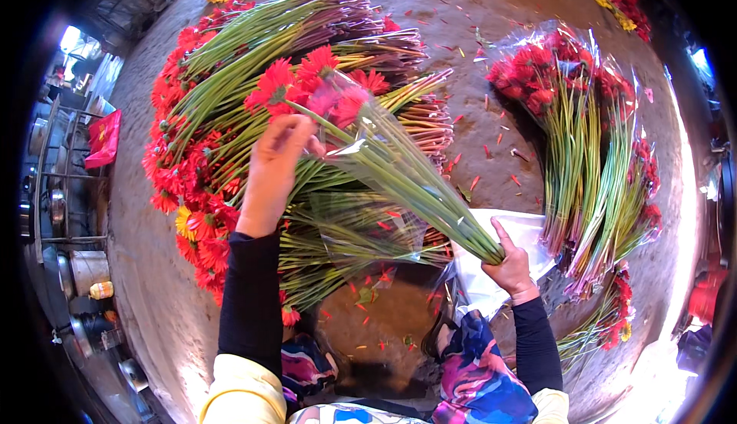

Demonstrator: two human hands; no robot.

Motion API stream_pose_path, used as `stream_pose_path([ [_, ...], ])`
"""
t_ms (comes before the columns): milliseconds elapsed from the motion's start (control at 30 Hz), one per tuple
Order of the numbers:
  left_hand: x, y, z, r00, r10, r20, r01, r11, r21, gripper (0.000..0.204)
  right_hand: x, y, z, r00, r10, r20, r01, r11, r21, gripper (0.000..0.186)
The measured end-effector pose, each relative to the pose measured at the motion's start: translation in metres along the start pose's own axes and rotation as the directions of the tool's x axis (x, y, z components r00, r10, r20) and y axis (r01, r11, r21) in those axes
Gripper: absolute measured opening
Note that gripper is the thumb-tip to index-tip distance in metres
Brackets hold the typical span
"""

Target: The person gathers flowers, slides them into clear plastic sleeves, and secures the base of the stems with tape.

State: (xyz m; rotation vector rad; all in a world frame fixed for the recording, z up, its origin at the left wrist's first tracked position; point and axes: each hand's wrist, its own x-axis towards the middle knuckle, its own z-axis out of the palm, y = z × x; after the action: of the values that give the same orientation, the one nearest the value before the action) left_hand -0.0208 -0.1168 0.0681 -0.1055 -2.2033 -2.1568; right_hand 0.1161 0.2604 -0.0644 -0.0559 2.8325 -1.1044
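A: So what have we got in our hands, and why hold it like that?

B: A bunch of long-stemmed red flowers, held aslant above the middle of the floor. Our right hand is wrapped snugly round the stem ends, probably because that steadies the lot without squashing any heads. Our left hand is up by the blooms, fingers curled in. Can't tell if they're pinching film, a stem or nothing.

A: And the wrapping?

B: Clear sleeve around part of the bunch. Some heads show through it; the ones nearest our left hand look outside, but tbh it's hard to say.

A: What's around us?

B: White sheet just under our right hand. Toward the floor's left edge, a big heap of red flowers, heads mostly facing that edge, which we reckon keeps the blooms lined up. Toward the right edge, sleeved bunches: red heads inside clear plastic, stems poking out, likely set apart so the two lots don't mix.

A: Other containers?

B: Pale pot past the floor's left edge. Can't see what's in it.
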Motion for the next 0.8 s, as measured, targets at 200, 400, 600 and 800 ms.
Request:
stream_pose_path([
  [200,0.002,0.000,0.006,0.963,0.132,-0.235,-0.117,0.990,0.078,0.010,-0.010,0.006,0.004,0.991,-0.047,-0.125,0.027,0.987,-0.157,0.080],
  [400,-0.011,-0.002,-0.014,0.924,0.096,-0.371,-0.072,0.994,0.078,0.013,-0.026,0.019,-0.004,0.941,-0.226,-0.250,0.151,0.946,-0.286,0.052],
  [600,-0.017,0.012,0.005,0.970,-0.036,-0.242,0.082,0.979,0.187,0.017,-0.032,0.031,0.001,0.883,-0.326,-0.338,0.218,0.922,-0.320,0.024],
  [800,-0.017,0.000,-0.031,0.884,0.002,-0.468,-0.031,0.998,-0.055,0.013,-0.041,0.063,0.008,0.871,-0.320,-0.372,0.187,0.917,-0.352,0.020],
])
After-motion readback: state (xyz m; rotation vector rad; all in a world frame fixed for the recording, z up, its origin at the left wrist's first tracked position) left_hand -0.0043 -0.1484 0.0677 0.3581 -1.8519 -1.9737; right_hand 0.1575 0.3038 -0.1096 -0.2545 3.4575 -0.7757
